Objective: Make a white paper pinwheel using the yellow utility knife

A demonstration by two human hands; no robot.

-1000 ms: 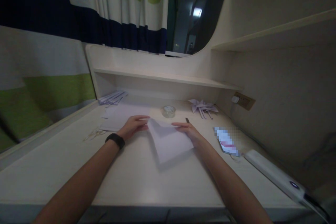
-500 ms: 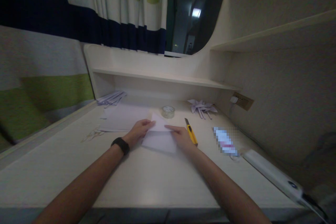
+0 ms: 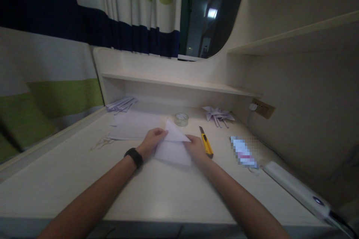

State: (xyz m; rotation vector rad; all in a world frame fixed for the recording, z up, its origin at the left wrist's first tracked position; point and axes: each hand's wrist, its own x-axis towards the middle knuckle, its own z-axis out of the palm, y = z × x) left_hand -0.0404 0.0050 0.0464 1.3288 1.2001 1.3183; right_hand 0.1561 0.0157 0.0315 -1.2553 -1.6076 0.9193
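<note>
Between my two hands a sheet of white paper (image 3: 174,151) is held just over the desk, its upper part folded into a triangular flap. My left hand (image 3: 153,140), with a black band on the wrist, pinches the paper along its left side, thumb on top near the flap. At the right corner of the flap my right hand (image 3: 195,147) grips the paper, its fingers partly hidden beneath. A yellow utility knife (image 3: 206,142) lies just right of my right hand, blade pointing away. Behind the paper stands a roll of clear tape (image 3: 181,119).
White sheets (image 3: 134,125) lie behind my left hand, with a bundle of paper strips (image 3: 122,104) and some thin string (image 3: 103,142). Folded paper pinwheels (image 3: 218,115) rest at the back right. A blurred-out phone (image 3: 243,152) and a white power strip (image 3: 297,188) lie on the right.
My right index finger has come off the top of the flap, and the right hand now grips the corner from the side. The flap's right corner shows more. The view has shifted slightly.
</note>
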